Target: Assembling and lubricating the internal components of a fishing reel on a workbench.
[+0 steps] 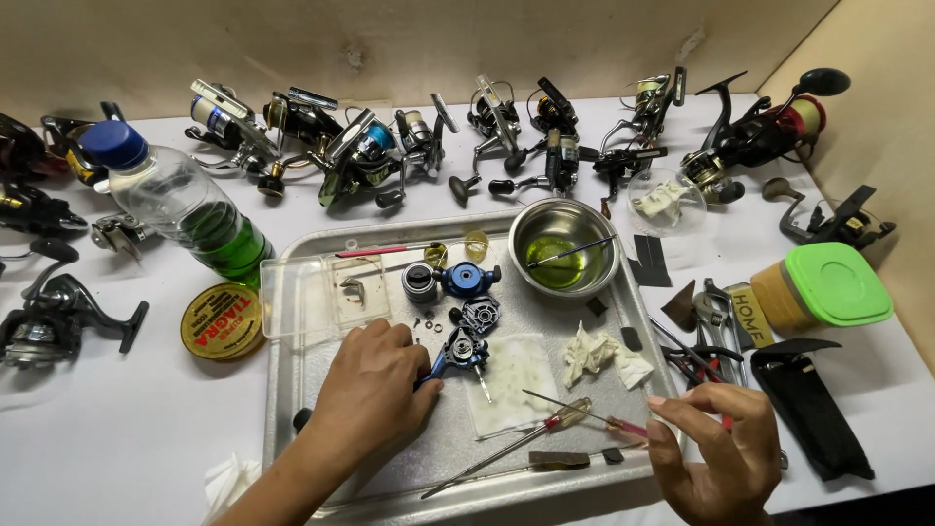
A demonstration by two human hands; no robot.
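My left hand (370, 385) rests on the metal tray (292, 390) and grips the blue body of a stripped fishing reel (463, 351), which lies on a stained white cloth (516, 375). My right hand (716, 448) is at the tray's right edge, pinching the red handle of a thin screwdriver (575, 409) whose tip points left toward the reel. Loose reel parts lie just beyond: a blue spool piece (467, 279), a dark round part (420, 281) and a gear housing (480, 314).
A steel bowl (563, 245) with yellow-green liquid and a brush sits at the tray's back. More screwdrivers (506, 453) lie at its front. A bottle of green liquid (185, 200), a line spool (221, 321), pliers (706, 341), a green-lidded tub (828, 287) and several reels (360, 151) surround the tray.
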